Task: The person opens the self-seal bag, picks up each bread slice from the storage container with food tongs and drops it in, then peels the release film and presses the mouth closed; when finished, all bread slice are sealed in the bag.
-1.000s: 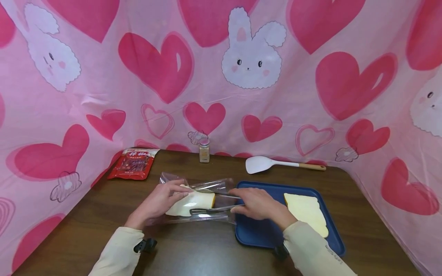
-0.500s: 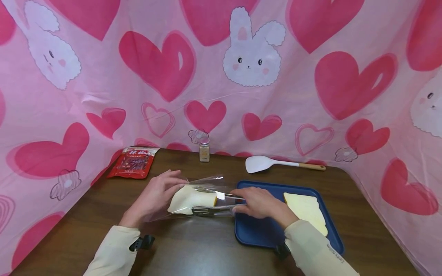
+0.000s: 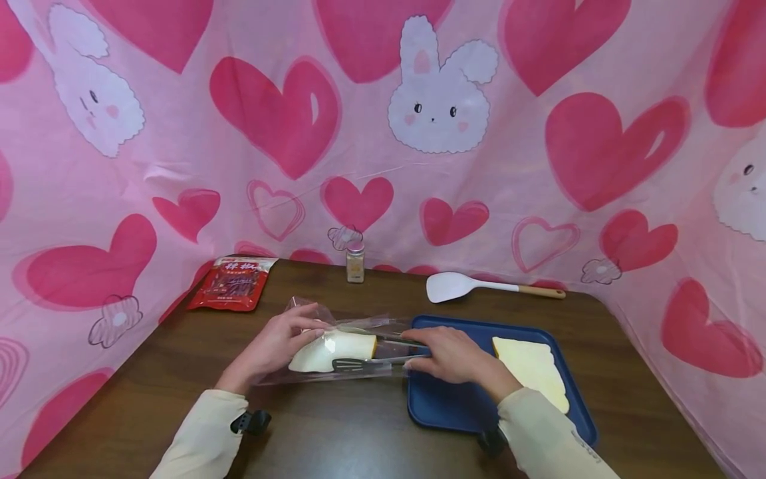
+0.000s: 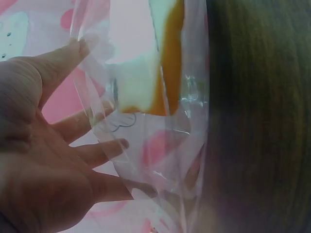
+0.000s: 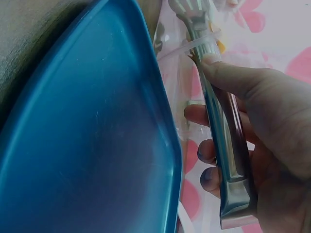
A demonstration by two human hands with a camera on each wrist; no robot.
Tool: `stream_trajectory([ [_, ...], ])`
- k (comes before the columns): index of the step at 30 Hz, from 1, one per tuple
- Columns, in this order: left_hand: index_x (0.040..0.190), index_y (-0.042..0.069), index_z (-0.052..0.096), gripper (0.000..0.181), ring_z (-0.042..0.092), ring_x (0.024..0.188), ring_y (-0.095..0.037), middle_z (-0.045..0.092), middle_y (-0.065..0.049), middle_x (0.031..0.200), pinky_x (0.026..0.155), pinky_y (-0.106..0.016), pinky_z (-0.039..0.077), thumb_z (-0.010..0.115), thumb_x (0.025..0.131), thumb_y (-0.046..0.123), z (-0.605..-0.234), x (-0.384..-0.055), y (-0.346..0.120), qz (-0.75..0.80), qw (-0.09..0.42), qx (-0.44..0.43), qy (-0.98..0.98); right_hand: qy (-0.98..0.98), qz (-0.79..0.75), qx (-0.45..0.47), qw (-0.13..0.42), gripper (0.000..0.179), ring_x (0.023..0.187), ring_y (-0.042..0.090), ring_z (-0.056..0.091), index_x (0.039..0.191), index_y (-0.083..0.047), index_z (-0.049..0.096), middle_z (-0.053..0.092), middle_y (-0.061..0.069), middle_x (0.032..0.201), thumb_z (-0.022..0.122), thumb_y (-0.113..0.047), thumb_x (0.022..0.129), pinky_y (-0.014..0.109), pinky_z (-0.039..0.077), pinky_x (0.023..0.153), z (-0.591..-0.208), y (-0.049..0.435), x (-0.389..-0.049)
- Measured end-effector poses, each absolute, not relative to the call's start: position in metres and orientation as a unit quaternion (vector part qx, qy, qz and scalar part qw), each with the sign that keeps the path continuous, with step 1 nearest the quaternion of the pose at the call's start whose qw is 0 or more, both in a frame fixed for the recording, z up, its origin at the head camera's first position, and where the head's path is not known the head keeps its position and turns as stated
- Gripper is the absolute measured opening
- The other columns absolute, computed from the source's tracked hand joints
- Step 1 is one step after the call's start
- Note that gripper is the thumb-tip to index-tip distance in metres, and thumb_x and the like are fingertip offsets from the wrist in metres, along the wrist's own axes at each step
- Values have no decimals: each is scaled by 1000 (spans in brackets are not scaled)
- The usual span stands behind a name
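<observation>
My right hand (image 3: 451,354) grips metal tongs (image 5: 221,121), whose slotted ends reach into a clear plastic bag (image 3: 371,374). Inside the bag a bread slice (image 3: 341,347) with a golden crust lies between the tong ends. At the bag's far left side is my left hand (image 3: 281,349). In the left wrist view its fingers (image 4: 99,154) are spread and fairly straight, and the thumb touches the film. A blue tray (image 3: 443,416) stands under and beside my right hand. Another bread slice (image 3: 531,372) lies on the tray's right part.
A red food packet (image 3: 230,286) lies at the back left. Near the back edge stands a small seasoning jar (image 3: 355,264). A white spatula (image 3: 451,286) with a wooden handle lies behind the tray. Pink patterned cloth (image 3: 371,133) surrounds the wooden table.
The left hand has shifted slightly and the plastic film has changed its folds around the bread slice. The tongs and right hand have moved very slightly right.
</observation>
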State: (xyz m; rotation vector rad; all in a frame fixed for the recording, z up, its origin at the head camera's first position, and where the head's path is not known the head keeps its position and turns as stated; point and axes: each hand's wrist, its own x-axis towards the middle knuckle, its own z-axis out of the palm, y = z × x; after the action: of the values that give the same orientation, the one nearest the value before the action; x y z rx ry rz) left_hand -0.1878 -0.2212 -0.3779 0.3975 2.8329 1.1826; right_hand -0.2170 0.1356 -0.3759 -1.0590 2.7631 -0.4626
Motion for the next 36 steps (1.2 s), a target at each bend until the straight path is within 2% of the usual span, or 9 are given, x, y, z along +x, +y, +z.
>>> stream_trajectory([
  [5, 122, 25, 81, 23, 25, 157, -55, 43, -18, 166, 119, -80, 20, 71, 102, 25, -378, -188, -221, 384, 38, 121, 915, 923, -149, -349, 64, 54, 112, 24, 70, 144, -18, 64, 74, 4, 129, 75, -43, 97, 52, 59, 97, -374, 132, -215],
  [13, 120, 22, 82, 22, 35, 153, -52, 46, -19, 164, 118, -78, 28, 71, 102, 25, -374, -187, -219, 367, 16, 143, 919, 928, -152, -336, 53, 58, 108, 23, 72, 142, -18, 60, 75, 4, 125, 75, -49, 95, 49, 61, 93, -368, 121, -215],
  [21, 119, 25, 82, 21, 30, 156, -53, 42, -18, 167, 118, -80, 25, 70, 102, 27, -371, -185, -219, 380, 27, 137, 915, 923, -144, -355, 39, 57, 101, 20, 72, 143, -18, 62, 77, 3, 118, 76, -46, 96, 43, 62, 85, -367, 113, -217],
  [25, 119, 24, 83, 21, 23, 157, -54, 41, -20, 167, 119, -82, 20, 70, 102, 27, -372, -186, -219, 383, 24, 140, 913, 921, -142, -363, 16, 54, 97, 20, 72, 142, -19, 65, 78, 3, 116, 76, -45, 96, 37, 61, 78, -370, 114, -217],
  [29, 115, 25, 84, 19, 10, 160, -54, 38, -19, 169, 119, -84, 10, 71, 101, 30, -371, -186, -222, 392, 29, 139, 909, 920, -144, -364, -4, 54, 93, 19, 71, 142, -21, 67, 78, 2, 114, 76, -47, 95, 31, 58, 70, -376, 116, -216],
  [36, 115, 21, 83, 24, -5, 163, -49, 29, -15, 174, 120, -83, -3, 72, 100, 36, -369, -186, -226, 444, 71, 111, 886, 919, -139, -366, -31, 53, 102, 20, 74, 143, -23, 67, 78, 1, 123, 76, -45, 95, 35, 62, 77, -383, 121, -215],
])
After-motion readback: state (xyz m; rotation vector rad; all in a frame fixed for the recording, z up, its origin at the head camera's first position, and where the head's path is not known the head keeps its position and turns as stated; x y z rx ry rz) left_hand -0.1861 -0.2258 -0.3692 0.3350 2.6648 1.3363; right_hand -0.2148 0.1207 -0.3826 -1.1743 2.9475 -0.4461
